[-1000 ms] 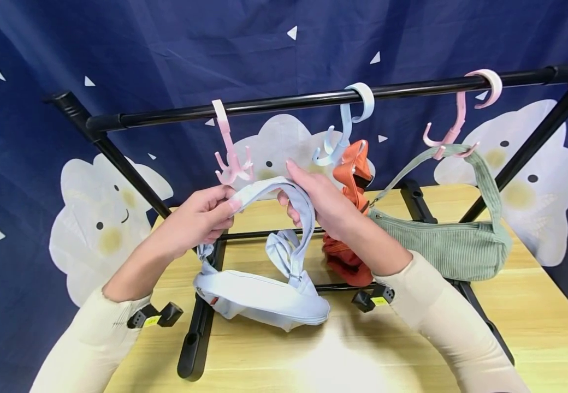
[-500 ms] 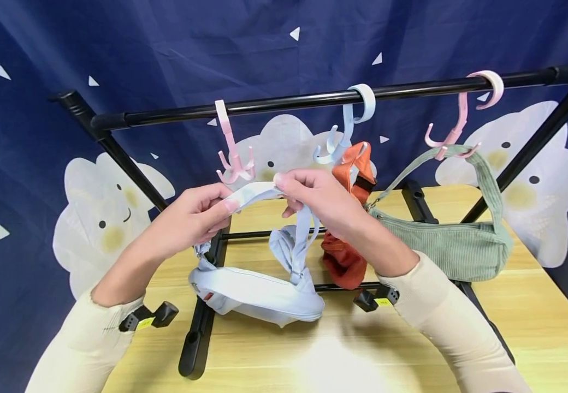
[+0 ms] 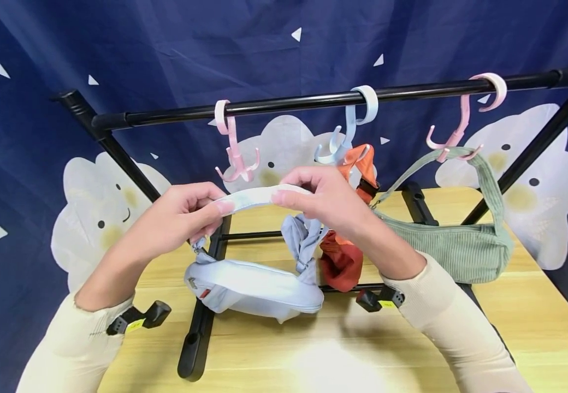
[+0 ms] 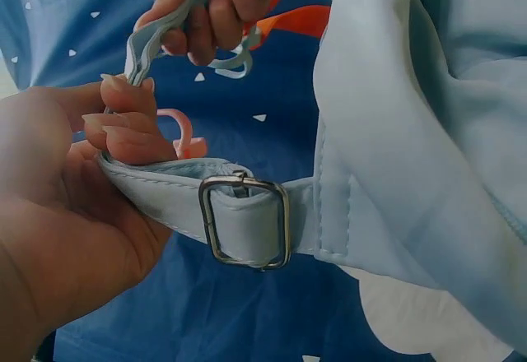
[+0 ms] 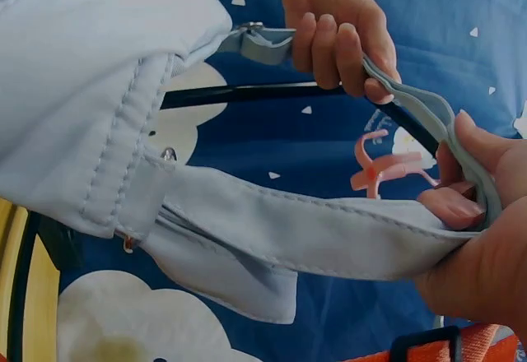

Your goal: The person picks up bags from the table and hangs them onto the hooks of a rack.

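Observation:
A light blue bag (image 3: 254, 288) hangs by its strap (image 3: 253, 196) from both hands, low in front of the rack. My left hand (image 3: 181, 218) pinches the strap's left part between thumb and fingers, close to a metal buckle (image 4: 245, 222) in the left wrist view. On the strap's right part my right hand (image 3: 325, 202) pinches too, fingers curled under it. Between the hands the strap arches up slightly. Just above and behind it, a pink hook hanger (image 3: 237, 158) hangs from the black rail (image 3: 289, 102); a gap separates its prongs from the strap.
A blue hook hanger (image 3: 347, 136) holds an orange bag (image 3: 343, 262), partly hidden by the right forearm. A second pink hanger (image 3: 456, 131) bears a green corduroy bag (image 3: 461, 251). The rack's black foot (image 3: 195, 338) stands on the wooden table (image 3: 264, 355).
The right hand's grip has shifted, and the strap's high arch has flattened between the hands. The bag has swung slightly left. The left pink hanger has turned on the rail.

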Demonstrator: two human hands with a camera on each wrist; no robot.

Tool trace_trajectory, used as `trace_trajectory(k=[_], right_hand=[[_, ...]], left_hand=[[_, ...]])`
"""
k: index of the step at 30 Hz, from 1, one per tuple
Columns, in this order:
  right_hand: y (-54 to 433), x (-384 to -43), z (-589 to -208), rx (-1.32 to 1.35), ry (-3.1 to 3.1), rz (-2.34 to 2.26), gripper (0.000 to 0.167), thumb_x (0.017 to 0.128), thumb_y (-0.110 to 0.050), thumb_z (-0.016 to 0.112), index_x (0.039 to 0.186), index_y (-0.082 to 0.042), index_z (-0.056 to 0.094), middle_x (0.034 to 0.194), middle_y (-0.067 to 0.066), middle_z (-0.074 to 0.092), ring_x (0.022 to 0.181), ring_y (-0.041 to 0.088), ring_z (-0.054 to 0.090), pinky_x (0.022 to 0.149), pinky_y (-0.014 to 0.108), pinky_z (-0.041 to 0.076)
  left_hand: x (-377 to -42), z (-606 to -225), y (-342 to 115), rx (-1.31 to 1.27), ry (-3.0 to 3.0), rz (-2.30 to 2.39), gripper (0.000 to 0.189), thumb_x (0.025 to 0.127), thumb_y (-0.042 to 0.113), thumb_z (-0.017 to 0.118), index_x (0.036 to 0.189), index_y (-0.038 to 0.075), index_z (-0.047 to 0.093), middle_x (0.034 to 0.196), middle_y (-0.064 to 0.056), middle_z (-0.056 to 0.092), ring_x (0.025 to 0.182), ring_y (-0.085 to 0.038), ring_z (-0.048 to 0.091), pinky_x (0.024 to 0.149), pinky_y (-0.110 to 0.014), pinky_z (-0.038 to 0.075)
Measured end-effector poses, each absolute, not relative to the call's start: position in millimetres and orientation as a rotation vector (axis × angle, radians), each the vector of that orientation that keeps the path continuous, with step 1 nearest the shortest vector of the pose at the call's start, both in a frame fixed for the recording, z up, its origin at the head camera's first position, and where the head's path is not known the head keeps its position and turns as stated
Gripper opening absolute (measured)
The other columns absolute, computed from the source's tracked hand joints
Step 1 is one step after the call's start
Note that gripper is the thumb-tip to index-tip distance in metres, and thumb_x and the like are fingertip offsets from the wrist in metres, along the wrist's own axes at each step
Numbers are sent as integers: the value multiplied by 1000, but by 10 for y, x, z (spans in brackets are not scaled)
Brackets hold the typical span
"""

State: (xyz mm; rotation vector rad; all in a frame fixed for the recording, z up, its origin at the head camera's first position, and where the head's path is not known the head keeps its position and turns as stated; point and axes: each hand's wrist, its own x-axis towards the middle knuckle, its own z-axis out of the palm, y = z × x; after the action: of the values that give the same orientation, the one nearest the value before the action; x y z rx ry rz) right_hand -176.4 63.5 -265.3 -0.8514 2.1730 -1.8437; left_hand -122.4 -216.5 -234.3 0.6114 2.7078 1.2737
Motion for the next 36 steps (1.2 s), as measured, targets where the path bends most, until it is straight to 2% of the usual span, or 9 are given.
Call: trace_trajectory(k=[5,9,15,22,26,30,33,36], right_hand=[[647,-1724,-2633,-934,2301,-1818,8,92,-21,80,95,-14,77,75,3,54,63,21,44,54,28,36],[645,-1691,-2607,-1038,2375,-1823,7,91,-16,81,95,-11,78,78,3,61,65,19,48,56,27,39],[643,-1647,-2563,-1166,2544,-1756,9,89,-14,82,97,-10,78,81,2,68,63,15,54,57,24,43],[649,-1624,-2506,-1304,2636,-1706,11,90,-14,82,100,-9,79,81,1,71,62,12,54,56,23,43],[646,-1630,-2482,-1411,2710,-1685,12,89,-14,82,99,-8,79,78,-1,69,60,9,51,56,23,40],[634,-1645,-2468,-1495,2753,-1672,12,89,-15,82,98,-7,78,78,-1,68,62,9,50,57,23,39],[622,-1663,-2468,-1538,2802,-1662,13,88,-15,83,97,-6,78,82,1,70,66,8,52,60,22,40],[604,-1687,-2475,-1593,2849,-1665,13,88,-15,83,96,-6,78,86,2,73,69,9,56,62,22,42]], left_hand=[[-1194,-2290,-2179,631,2738,1247,16,104,26,64,95,13,67,64,-4,54,51,-22,49,41,-33,33],[-1183,-2247,-2195,675,2783,1237,14,104,23,65,94,14,69,64,-3,56,52,-22,49,41,-33,32],[-1188,-2215,-2218,751,2878,1241,10,101,17,69,91,16,72,66,-3,59,52,-17,51,43,-30,40],[-1208,-2207,-2246,930,2955,1287,7,97,7,71,90,9,74,67,6,60,50,-12,51,45,-25,45],[-1223,-2193,-2243,970,3000,1311,5,95,8,74,90,6,75,66,9,61,49,-9,48,45,-24,42],[-1240,-2193,-2233,979,3051,1342,8,92,4,77,88,11,76,64,7,60,49,-7,44,45,-25,38],[-1264,-2200,-2233,1011,3079,1363,15,89,-2,78,87,13,77,63,7,59,49,-6,41,45,-26,34],[-1296,-2208,-2233,1025,3109,1374,10,88,-1,78,88,9,77,63,6,59,49,-6,40,45,-26,30]])
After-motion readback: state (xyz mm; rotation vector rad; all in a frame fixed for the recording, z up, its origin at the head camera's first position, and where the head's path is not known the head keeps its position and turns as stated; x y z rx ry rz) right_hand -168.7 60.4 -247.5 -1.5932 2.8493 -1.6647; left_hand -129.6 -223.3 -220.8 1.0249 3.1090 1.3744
